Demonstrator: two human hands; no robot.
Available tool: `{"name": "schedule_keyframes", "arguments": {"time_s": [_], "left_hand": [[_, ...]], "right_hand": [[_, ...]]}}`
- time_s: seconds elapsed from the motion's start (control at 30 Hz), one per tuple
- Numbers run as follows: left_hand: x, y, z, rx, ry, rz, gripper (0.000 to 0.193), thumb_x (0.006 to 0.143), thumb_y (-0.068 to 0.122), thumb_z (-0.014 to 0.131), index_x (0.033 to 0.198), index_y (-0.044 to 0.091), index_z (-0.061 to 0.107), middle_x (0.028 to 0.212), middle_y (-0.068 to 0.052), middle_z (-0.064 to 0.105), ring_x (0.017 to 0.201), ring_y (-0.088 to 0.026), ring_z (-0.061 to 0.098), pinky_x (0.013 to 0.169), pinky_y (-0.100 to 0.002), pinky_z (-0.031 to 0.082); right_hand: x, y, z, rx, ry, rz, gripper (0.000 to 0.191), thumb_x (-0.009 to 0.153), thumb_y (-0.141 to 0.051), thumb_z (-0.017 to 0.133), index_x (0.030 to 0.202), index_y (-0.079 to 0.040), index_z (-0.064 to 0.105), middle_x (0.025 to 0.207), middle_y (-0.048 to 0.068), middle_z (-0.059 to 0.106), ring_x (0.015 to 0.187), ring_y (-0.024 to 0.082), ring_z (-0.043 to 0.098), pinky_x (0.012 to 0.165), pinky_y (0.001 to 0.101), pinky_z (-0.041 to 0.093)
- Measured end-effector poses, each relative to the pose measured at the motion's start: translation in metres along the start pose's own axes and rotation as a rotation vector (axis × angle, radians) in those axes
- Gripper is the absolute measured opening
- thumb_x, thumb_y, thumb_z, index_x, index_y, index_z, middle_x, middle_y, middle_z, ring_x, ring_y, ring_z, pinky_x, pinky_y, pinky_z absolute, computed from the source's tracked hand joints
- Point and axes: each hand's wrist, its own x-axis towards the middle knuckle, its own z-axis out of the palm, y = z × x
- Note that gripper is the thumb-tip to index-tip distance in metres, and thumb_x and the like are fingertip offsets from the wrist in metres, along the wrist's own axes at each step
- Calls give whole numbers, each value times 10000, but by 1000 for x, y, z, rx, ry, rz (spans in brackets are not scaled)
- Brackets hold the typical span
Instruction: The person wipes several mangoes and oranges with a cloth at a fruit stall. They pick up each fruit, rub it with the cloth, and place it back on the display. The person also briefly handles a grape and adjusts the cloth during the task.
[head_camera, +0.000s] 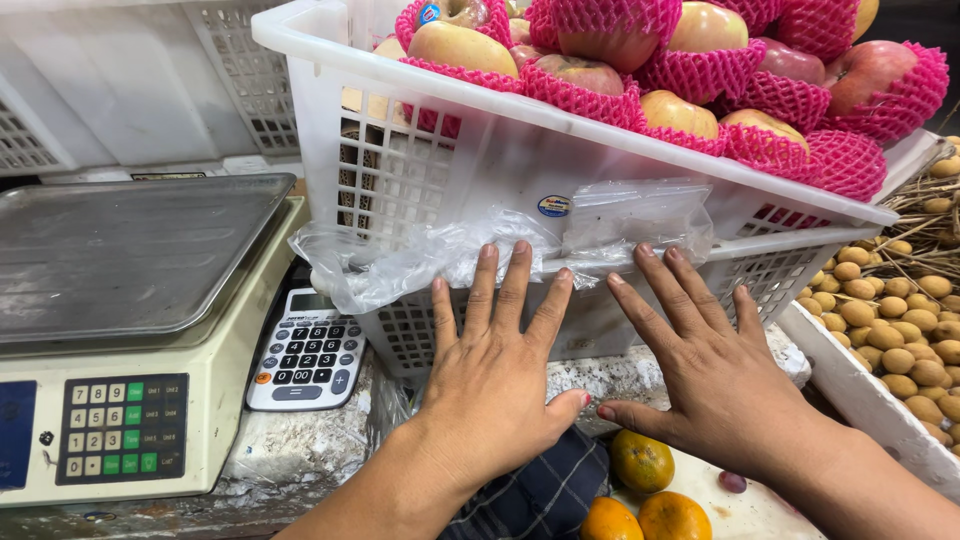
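Market stall desk (300, 450): scale (130, 330) and calculator (305, 350) sitting at left. Left hand (495, 385) is reaching forward, fingers spread flat, pressing clear plastic bags (480, 240) against tilted white crate (520, 160) of netted apples (680, 115). Right hand (715, 375) is lying likewise splayed beside it, fingertips touching the bags.

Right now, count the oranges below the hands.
3. One orange sits under the right hand; two more lie at the bottom edge. Others may be out of frame.
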Motion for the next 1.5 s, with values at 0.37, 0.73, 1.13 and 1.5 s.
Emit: {"name": "schedule_keyframes", "arguments": {"time_s": [0.37, 0.73, 1.13, 1.5], "left_hand": [[-2, 4, -2, -19, -63, -9, 1084, 771, 504, 762, 1608, 126, 188, 1658, -287, -36, 1521, -493, -153, 1097, -795, -123], [-5, 10, -4, -13, -44, -12, 1097, 752, 509, 772, 1602, 126, 193, 1659, -275, -30, 1523, -491, -134, 1095, -799, -109], [15, -7, 4, 42, -25, -19, 1108, 730, 515, 781, 1602, 149, 205, 1656, -258, 6, 1520, -490, -87, 1099, -811, -56], [26, -12, -5, 41, -71, -77, 1096, 719, 516, 794, 1599, 180, 234, 1661, -244, 64, 1530, -472, -29, 1120, -768, -29]], "right_hand": [[-3, -2, -7, 45, -41, 23, 1214, 671, -794, 688, 1628, -216, 215, 1696, 178, 110, 1537, 420, 101, 1055, 793, 178], [-7, -2, -9, 48, -24, 7, 1206, 669, -804, 691, 1620, -214, 240, 1687, 193, 112, 1537, 427, 88, 1045, 807, 165], [15, 1, 5, 57, -78, 35, 1207, 623, -773, 739, 1599, -241, 267, 1689, 199, 63, 1537, 457, 45, 1018, 812, 213], [34, 0, -12, 115, -220, 120, 1136, 656, -679, 759, 1631, -315, 303, 1698, 129, 47, 1554, 383, 27, 1085, 799, 176]]}}
